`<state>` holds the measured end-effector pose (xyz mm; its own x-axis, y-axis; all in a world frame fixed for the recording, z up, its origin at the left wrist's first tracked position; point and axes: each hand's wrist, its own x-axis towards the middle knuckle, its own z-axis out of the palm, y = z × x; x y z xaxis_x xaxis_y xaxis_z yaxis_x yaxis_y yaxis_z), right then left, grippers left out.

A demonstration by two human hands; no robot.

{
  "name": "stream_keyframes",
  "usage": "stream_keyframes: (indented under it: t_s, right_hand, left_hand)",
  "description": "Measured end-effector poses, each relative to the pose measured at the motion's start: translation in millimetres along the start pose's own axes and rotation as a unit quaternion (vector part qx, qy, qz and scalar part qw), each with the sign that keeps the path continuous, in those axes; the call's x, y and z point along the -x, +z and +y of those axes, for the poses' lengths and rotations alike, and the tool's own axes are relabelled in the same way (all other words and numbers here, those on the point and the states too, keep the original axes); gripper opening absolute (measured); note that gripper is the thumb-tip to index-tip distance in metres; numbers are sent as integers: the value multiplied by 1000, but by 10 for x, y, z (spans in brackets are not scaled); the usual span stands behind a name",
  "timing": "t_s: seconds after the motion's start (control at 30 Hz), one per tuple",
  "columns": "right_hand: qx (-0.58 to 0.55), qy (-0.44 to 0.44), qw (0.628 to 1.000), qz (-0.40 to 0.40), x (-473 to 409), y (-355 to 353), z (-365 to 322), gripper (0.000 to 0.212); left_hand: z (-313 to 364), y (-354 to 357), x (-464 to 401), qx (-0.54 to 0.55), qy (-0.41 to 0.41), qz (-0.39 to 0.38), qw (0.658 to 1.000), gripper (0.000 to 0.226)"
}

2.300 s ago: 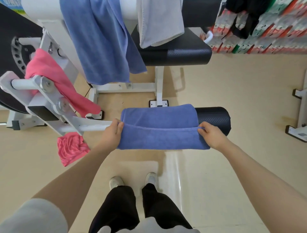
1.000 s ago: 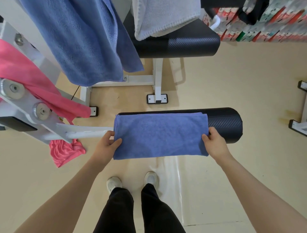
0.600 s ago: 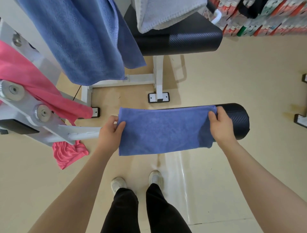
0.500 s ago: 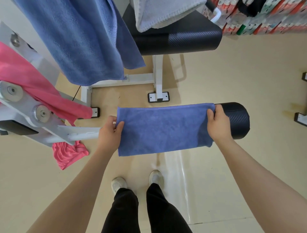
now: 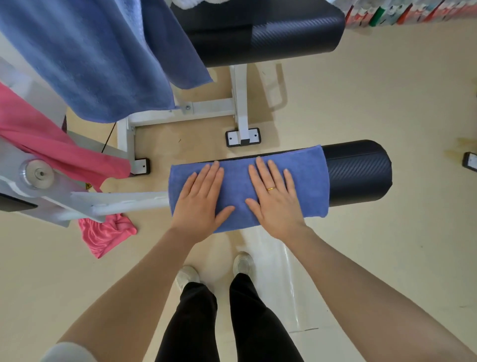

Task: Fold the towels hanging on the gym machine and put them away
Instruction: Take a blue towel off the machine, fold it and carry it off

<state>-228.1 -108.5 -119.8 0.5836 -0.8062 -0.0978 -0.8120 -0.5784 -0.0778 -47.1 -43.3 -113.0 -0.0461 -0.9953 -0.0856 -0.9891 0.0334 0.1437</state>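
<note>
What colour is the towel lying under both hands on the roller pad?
Blue with a purplish tint, plain with no pattern: the folded towel, seen in the head view.

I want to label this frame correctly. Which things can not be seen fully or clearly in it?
All in the head view:
- Folded blue towel: its middle is covered by the left hand and right hand; the layers underneath are hidden.
- Black roller pad: its left part is under the towel.
- White towel: cut off by the top edge.
- Pink towel: partly behind the white frame.

Gold ring (image 5: 270,189), black trousers (image 5: 227,323), white shoes (image 5: 188,276)
</note>
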Motion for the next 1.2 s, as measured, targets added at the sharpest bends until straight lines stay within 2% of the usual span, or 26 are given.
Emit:
stream_keyframes:
  t_s: [0.1,0.2,0.33,0.43,0.5,0.57,0.67,0.77,0.83,1.0,1.1,1.2]
  right_hand:
    - [-33,123,992,-14,142,1,417,71]
    - [-114,285,951,-29,287,-57,706,77]
    - [-152,314,937,-28,249,-226,706,72]
    - [-214,336,917,27,204,-381,610,53]
    - [-255,377,890,21,181,-427,579,44]
    - [-319,440,840,2,152,-446,581,37]
    - [-439,490,753,14,161,-495,595,22]
    - [-553,469,689,5,237,-605,630,13]
    - [-598,432,674,-41,306,-736,656,12]
    - [-626,309,712,-75,426,-1035,602,21]
    - [-642,245,721,-84,410,-1162,370,28]
    - [-633,226,736,-79,324,-1212,10,26]
  left_hand:
    - [-73,6,24,-17,19,-5,1000,93]
    - [-76,-10,2,-32,7,-35,999,115]
    - [37,-46,-24,-58,-34,-66,996,128]
    - [179,-115,-69,-52,-55,-48,996,116]
    - [342,-188,-124,-72,-40,-22,996,100]
    - [512,-240,-191,-108,-16,2,994,89]
    - [664,-225,-256,-126,-15,-2,992,87]
    - [712,-311,-239,-138,-66,-55,987,94]
    - [707,-272,-227,-119,-80,-106,984,93]
    - [688,-313,-261,-96,-82,-122,984,98]
    - [651,-313,-282,-97,-72,-131,984,101]
    - [562,-317,-225,-9,-50,-101,994,90]
